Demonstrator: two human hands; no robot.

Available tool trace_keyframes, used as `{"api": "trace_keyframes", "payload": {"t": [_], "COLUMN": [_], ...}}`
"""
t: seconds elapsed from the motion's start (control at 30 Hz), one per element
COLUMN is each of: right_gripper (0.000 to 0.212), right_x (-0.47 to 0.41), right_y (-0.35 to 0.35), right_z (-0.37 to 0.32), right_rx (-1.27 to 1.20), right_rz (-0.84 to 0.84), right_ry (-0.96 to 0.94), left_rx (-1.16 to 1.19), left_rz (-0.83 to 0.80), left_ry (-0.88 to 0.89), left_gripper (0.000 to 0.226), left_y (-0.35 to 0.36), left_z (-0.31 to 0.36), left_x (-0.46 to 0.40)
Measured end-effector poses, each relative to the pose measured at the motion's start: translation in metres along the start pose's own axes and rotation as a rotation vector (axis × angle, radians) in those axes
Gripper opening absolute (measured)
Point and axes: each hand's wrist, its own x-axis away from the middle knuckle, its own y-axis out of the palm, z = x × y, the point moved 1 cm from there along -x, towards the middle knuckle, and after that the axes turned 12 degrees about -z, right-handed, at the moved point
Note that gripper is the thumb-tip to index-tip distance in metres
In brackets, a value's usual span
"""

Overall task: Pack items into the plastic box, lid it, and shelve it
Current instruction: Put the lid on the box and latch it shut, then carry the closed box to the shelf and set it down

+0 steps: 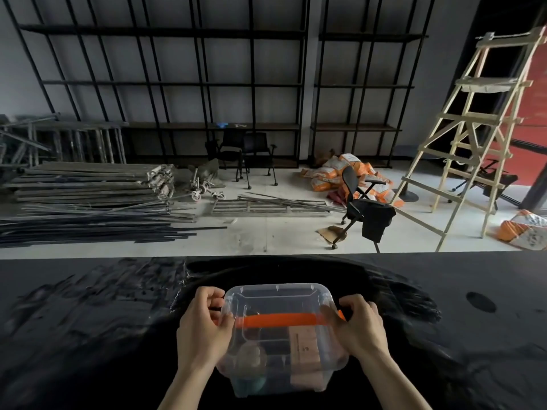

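Print on the cardboard box (inside the plastic box), too blurred to read

My view: a black, glossy table carries one clear lidded plastic box, orange handle lying across its lid.

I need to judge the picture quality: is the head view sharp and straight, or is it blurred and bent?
Head view: dim light; the black table looks smeared; wide-angle bending tilts the shelves; the plastic box stays fairly sharp.
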Motion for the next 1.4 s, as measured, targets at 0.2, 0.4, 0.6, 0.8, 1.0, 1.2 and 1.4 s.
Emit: {"api": "trace_keyframes", "payload": {"t": [0.2,0.4,0.6,0.8,1.0,1.2,1.4], "right_gripper": [0.091,0.061,0.015,0.015,0.026,0.034,0.050], "right_x": [0.007,0.006,0.015,0.015,0.020,0.021,0.026], "right_y": [0.002,0.001,0.005,0.015,0.013,0.009,-0.015], "right_z": [0.002,0.000,-0.010,-0.007,-0.007,0.003,0.022], "right_rx": [-0.400,-0.358,-0.290,-0.186,-0.110,-0.272,-0.373], "right_rz": [-0.156,-0.136,0.129,0.166,0.163,0.027,0.023], "right_ry": [0.148,0.153,-0.026,-0.083,-0.112,-0.078,-0.061], "left_rx": [0.058,0.090,-0.118,-0.199,-0.305,0.265,0.517], "left_rz": [0.006,-0.105,-0.011,0.108,0.108,-0.045,-0.220], "left_ry": [0.011,-0.313,-0.282,-0.105,-0.005,-0.207,-0.268], "left_gripper": [0.032,0.063,0.055,0.026,0.025,0.032,0.047], "left_y": [0.009,0.016,0.011,0.017,0.024,0.028,0.053], "left_z": [-0.013,-0.018,-0.003,0.005,0.008,0.001,0.019], "left_x": [0.002,-0.006,-0.005,0.002,0.007,0.009,0.016]}}
